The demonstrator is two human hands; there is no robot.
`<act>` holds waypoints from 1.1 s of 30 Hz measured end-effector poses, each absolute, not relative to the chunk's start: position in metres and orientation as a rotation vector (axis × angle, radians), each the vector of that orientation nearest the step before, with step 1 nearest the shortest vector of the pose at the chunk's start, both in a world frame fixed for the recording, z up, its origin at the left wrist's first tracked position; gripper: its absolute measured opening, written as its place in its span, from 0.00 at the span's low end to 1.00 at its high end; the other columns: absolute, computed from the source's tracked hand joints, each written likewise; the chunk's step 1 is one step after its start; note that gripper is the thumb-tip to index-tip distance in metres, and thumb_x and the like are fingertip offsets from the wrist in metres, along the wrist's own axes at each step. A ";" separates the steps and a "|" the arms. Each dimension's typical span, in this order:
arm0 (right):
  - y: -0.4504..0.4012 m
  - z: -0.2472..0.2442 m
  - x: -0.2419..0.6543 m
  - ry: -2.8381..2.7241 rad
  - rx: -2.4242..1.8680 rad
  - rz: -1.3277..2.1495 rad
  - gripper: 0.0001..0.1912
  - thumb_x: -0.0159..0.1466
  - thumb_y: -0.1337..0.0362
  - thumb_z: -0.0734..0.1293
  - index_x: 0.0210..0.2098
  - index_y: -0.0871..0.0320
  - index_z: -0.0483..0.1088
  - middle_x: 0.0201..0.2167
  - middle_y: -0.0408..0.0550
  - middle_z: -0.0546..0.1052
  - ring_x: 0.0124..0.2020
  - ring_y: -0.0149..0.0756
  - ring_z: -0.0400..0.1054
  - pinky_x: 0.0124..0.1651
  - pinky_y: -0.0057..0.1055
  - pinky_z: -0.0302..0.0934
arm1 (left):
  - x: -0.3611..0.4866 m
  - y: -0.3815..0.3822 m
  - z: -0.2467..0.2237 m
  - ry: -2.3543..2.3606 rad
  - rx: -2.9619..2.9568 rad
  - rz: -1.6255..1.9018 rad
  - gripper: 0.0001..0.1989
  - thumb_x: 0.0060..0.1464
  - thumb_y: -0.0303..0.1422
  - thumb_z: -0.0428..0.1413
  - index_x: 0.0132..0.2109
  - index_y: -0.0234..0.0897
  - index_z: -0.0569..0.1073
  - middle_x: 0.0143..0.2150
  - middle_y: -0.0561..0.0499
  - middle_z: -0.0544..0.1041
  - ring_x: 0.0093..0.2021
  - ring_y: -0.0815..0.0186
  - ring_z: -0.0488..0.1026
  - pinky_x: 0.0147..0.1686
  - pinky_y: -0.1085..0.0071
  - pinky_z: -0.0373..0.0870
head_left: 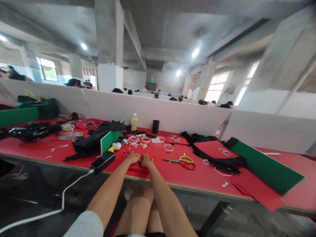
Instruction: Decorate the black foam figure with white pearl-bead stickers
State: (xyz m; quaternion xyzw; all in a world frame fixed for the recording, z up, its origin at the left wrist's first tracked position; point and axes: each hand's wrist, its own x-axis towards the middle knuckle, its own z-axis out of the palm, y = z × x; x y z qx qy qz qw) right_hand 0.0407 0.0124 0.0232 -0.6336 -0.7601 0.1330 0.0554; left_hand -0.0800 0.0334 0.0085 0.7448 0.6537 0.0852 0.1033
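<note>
My left hand (133, 158) and my right hand (146, 161) rest close together near the front edge of the red tabletop (158, 177). Beneath them lies a red sheet that blends with the table; small dark bits show between the hands. The fingers look bent toward the surface, but whether they pinch anything is too small to tell. To the right of my right hand are open scissors (181, 160) with yellow and red handles. White rings (145, 139) and short white strips lie beyond the hands. A yellow and white glue gun (116, 146) is behind my left hand.
A black power bank (103, 162) with a white cable sits at the front left. Green dividers (268, 166) stand on both sides. A yellow-green bottle (134, 122) and a black phone (155, 126) stand at the back. Black cloth (98, 138) and red sheets (259, 187) lie around.
</note>
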 end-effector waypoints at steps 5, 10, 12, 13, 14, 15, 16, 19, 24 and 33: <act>0.006 0.021 0.039 -2.208 -1.993 0.379 0.20 0.65 0.58 0.63 0.54 0.58 0.63 0.55 0.53 0.66 0.52 0.44 0.64 0.52 0.49 0.61 | -0.072 0.020 0.008 2.084 2.134 0.288 0.17 0.59 0.37 0.53 0.53 0.35 0.67 0.52 0.45 0.69 0.47 0.60 0.70 0.45 0.57 0.71; 0.003 0.018 0.039 -2.191 -2.025 0.393 0.21 0.65 0.58 0.63 0.56 0.58 0.62 0.57 0.53 0.63 0.55 0.46 0.61 0.55 0.51 0.58 | -0.060 0.014 0.008 2.177 2.059 0.310 0.17 0.59 0.37 0.53 0.53 0.35 0.67 0.52 0.45 0.69 0.47 0.60 0.70 0.45 0.57 0.71; 0.002 0.015 0.040 -2.197 -2.032 0.387 0.22 0.65 0.58 0.63 0.56 0.57 0.61 0.59 0.53 0.62 0.57 0.47 0.59 0.56 0.53 0.55 | -0.058 0.012 0.006 2.189 2.049 0.335 0.17 0.59 0.37 0.53 0.53 0.35 0.67 0.52 0.44 0.69 0.48 0.60 0.70 0.45 0.57 0.71; 0.001 0.013 0.041 -2.201 -2.032 0.382 0.22 0.65 0.58 0.63 0.57 0.57 0.60 0.60 0.53 0.61 0.57 0.48 0.58 0.57 0.54 0.54 | -0.058 0.011 0.005 2.194 2.048 0.352 0.17 0.59 0.37 0.53 0.53 0.35 0.67 0.52 0.44 0.69 0.48 0.60 0.70 0.45 0.57 0.71; 0.001 0.011 0.042 -2.204 -2.029 0.378 0.23 0.65 0.58 0.63 0.57 0.57 0.60 0.60 0.53 0.60 0.58 0.48 0.57 0.58 0.54 0.53 | -0.058 0.009 0.003 2.198 2.050 0.371 0.17 0.59 0.37 0.53 0.53 0.35 0.66 0.52 0.44 0.69 0.48 0.60 0.70 0.46 0.57 0.70; 0.000 0.009 0.042 -2.205 -2.027 0.375 0.23 0.65 0.58 0.63 0.58 0.56 0.60 0.61 0.53 0.59 0.59 0.48 0.57 0.58 0.55 0.52 | -0.059 0.008 0.000 2.201 2.056 0.390 0.17 0.59 0.37 0.53 0.53 0.35 0.66 0.52 0.44 0.69 0.48 0.60 0.70 0.46 0.56 0.70; 0.000 0.007 0.042 -2.205 -2.024 0.372 0.23 0.65 0.57 0.63 0.58 0.56 0.59 0.61 0.53 0.59 0.59 0.49 0.56 0.59 0.55 0.51 | -0.060 0.006 -0.002 2.202 2.065 0.407 0.17 0.59 0.37 0.53 0.53 0.35 0.66 0.53 0.44 0.69 0.48 0.60 0.70 0.46 0.56 0.70; -0.002 0.002 0.042 -2.190 -2.022 0.367 0.25 0.65 0.57 0.62 0.59 0.56 0.58 0.63 0.53 0.57 0.61 0.50 0.53 0.60 0.57 0.47 | -0.063 0.001 -0.008 2.203 2.103 0.453 0.18 0.59 0.37 0.53 0.54 0.35 0.66 0.53 0.44 0.69 0.49 0.59 0.70 0.46 0.56 0.70; -0.009 -0.003 0.044 -2.098 -2.071 0.324 0.28 0.66 0.53 0.60 0.62 0.54 0.54 0.66 0.52 0.51 0.65 0.51 0.45 0.63 0.58 0.37 | -0.067 -0.006 -0.008 2.190 2.170 0.506 0.18 0.59 0.37 0.53 0.54 0.35 0.66 0.54 0.44 0.68 0.49 0.59 0.69 0.47 0.55 0.69; -0.023 -0.004 0.069 -2.006 -2.088 0.274 0.28 0.67 0.51 0.57 0.63 0.55 0.53 0.66 0.52 0.51 0.66 0.49 0.43 0.64 0.56 0.34 | -0.085 -0.023 -0.008 2.156 2.254 0.480 0.18 0.59 0.37 0.53 0.55 0.36 0.66 0.56 0.44 0.67 0.52 0.58 0.68 0.49 0.53 0.67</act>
